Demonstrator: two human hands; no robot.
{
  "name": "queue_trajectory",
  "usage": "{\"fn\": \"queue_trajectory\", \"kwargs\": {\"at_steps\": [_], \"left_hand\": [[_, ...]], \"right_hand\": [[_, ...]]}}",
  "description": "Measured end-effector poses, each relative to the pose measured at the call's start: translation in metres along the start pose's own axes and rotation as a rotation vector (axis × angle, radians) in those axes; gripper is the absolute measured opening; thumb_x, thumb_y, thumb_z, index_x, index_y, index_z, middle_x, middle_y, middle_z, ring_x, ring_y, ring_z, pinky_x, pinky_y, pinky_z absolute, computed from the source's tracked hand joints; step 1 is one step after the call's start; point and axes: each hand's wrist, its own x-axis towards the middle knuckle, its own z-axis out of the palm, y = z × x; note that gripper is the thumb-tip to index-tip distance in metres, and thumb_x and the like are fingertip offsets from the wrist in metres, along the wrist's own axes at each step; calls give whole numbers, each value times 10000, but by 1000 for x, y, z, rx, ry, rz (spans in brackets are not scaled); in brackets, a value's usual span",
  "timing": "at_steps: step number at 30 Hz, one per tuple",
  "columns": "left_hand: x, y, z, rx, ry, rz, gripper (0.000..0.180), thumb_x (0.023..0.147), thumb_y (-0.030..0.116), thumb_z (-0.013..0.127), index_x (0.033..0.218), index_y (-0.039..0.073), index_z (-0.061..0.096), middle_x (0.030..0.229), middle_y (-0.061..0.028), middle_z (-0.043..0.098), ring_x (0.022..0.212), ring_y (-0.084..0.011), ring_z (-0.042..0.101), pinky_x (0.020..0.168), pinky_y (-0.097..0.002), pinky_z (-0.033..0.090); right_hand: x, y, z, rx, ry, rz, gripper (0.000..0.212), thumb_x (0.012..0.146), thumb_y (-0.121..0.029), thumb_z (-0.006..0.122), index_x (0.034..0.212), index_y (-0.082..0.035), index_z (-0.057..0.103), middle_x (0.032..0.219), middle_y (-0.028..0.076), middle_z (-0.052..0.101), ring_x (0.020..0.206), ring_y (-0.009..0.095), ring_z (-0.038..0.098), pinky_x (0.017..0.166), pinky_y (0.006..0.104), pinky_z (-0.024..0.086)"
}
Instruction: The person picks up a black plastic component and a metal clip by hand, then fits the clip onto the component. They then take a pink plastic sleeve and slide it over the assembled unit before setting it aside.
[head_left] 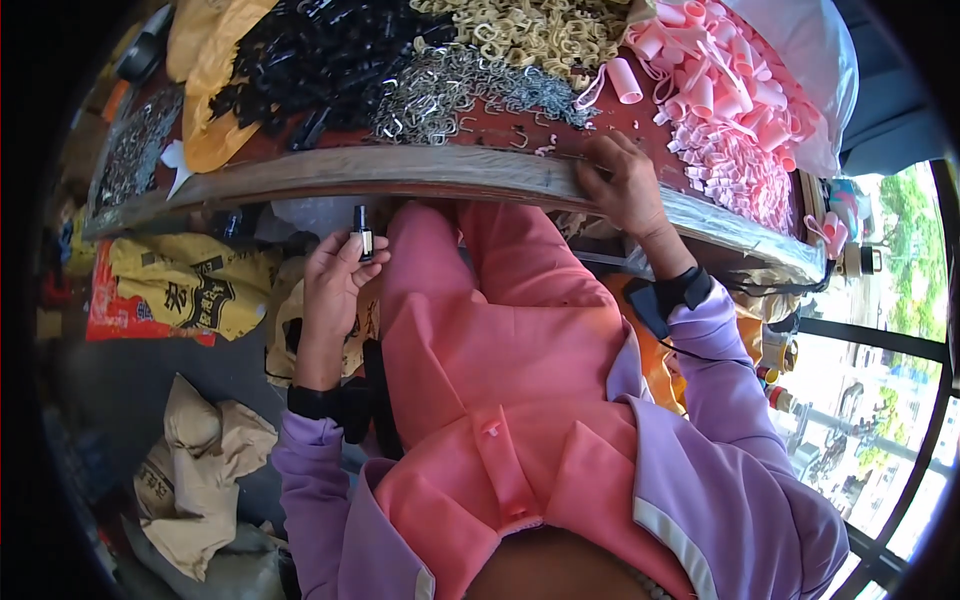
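In the head view, my left hand [336, 268] pinched a small black piece [363, 235] beside my left knee, short of the tabletop [440, 168]; I judged it light, stiff and rather slippery, best gripped by its sides. My right hand [628, 185] curled at the wooden edge, its grip unclear.

Head-worn fisheye, downward, close.

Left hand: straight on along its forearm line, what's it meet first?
Probably the wooden table edge, with the small black piece held in the left hand likely touching first. Depth is unclear; the hand might pass under or over the edge instead.
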Motion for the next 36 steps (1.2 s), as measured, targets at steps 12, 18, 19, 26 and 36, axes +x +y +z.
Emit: {"fn": "queue_trajectory", "kwargs": {"at_steps": [12,18,19,26,36], "left_hand": [[38,14,33,-28,-106,-33,180,825,116,501,937,-24,510,867,-148,590,700,-165,594,618,-219,494],[37,12,17,-29,-58,-31,220,839,144,476,982,-22,495,893,-154,582,709,-166,590,619,-219,487],[33,12,9,-42,-35,-63,223,837,143,480,986,-23,493,890,-154,582,712,-169,591,621,-220,489],[-10,8,-67,-131,247,-21,276,818,165,519,1025,-11,475,887,-128,580,729,-163,591,632,-234,494],[-84,-75,-188,-267,759,-110,330,785,289,562,1014,56,518,877,-61,599,838,-150,555,735,-309,398]], "right_hand": [[18,58,-32,-83,-159,122,176,718,-94,570,880,-27,559,763,108,544,613,240,555,558,308,443],[41,54,-22,-1,-194,110,191,722,-99,573,897,-27,553,791,117,542,687,271,557,602,332,447],[46,45,-13,-19,-211,100,193,724,-96,572,901,-24,549,799,121,540,705,276,557,613,333,446],[32,32,-13,-29,-247,147,191,737,-52,547,914,16,534,806,147,557,728,269,559,659,321,441],[23,55,0,46,-219,69,184,771,-47,533,941,23,531,805,112,577,695,183,556,644,282,445]]}}
